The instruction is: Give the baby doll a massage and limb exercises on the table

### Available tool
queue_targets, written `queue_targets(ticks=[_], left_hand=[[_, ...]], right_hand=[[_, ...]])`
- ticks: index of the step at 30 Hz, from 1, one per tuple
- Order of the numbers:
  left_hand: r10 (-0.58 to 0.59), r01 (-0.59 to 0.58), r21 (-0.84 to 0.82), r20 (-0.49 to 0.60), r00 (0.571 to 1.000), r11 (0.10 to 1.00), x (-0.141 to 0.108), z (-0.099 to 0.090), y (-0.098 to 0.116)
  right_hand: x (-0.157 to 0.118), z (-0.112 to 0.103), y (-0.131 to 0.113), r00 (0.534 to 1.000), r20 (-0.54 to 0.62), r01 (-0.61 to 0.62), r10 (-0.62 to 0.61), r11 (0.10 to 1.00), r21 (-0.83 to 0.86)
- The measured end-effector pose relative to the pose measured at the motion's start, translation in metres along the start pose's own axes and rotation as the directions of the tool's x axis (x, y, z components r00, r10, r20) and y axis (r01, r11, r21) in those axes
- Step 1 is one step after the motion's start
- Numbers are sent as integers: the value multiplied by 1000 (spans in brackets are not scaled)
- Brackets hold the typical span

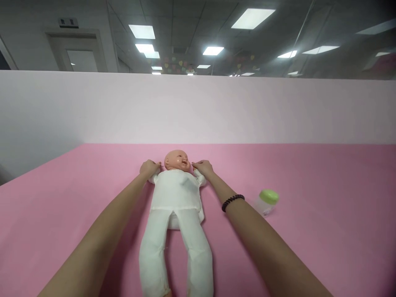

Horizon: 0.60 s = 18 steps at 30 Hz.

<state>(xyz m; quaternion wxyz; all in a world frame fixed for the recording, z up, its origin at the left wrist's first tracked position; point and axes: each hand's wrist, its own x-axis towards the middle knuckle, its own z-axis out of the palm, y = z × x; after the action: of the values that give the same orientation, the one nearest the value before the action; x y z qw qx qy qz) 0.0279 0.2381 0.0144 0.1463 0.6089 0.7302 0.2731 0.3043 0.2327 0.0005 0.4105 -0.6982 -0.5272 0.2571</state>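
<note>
A baby doll (176,189) with a bare head and a white cloth body lies on its back on the pink surface (324,185), its head away from me and its legs toward me. Its face is turned to the right. My left hand (150,168) is closed on the doll's arm on the left side, beside the head. On the other side of the head, my right hand (203,168) pinches the doll's other arm, which is bent upward. A black coiled band circles my right wrist.
Beside my right forearm a clear container with a green lid (269,197) rests on the pink surface. A low white wall (198,111) runs along the far edge, with a door and lit ceiling panels beyond.
</note>
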Motion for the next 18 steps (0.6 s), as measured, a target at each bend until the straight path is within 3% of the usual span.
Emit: queue_targets(ticks=[3, 6, 10, 14, 18], left_hand=[[-2, 1, -18, -23, 1000, 1000, -5, -1, 2], [48, -72, -151, -161, 986, 986, -21, -8, 3], [205, -347, -300, -417, 886, 889, -60, -26, -6], [356, -503, -220, -480, 802, 836, -105, -45, -33], [486, -558, -26, -458, 744, 829, -143, -55, -64]], right_hand=[[-4, -5, -5, 1000, -5, 12, -12, 998, 57], [-15, -24, -16, 998, -8, 62, -62, 976, 208], [-47, -66, -29, 966, 34, 216, -255, 874, 436], [-96, -103, -22, 923, 32, 351, -385, 870, 345], [-147, -114, 4, 843, 79, 514, -532, 840, 173]])
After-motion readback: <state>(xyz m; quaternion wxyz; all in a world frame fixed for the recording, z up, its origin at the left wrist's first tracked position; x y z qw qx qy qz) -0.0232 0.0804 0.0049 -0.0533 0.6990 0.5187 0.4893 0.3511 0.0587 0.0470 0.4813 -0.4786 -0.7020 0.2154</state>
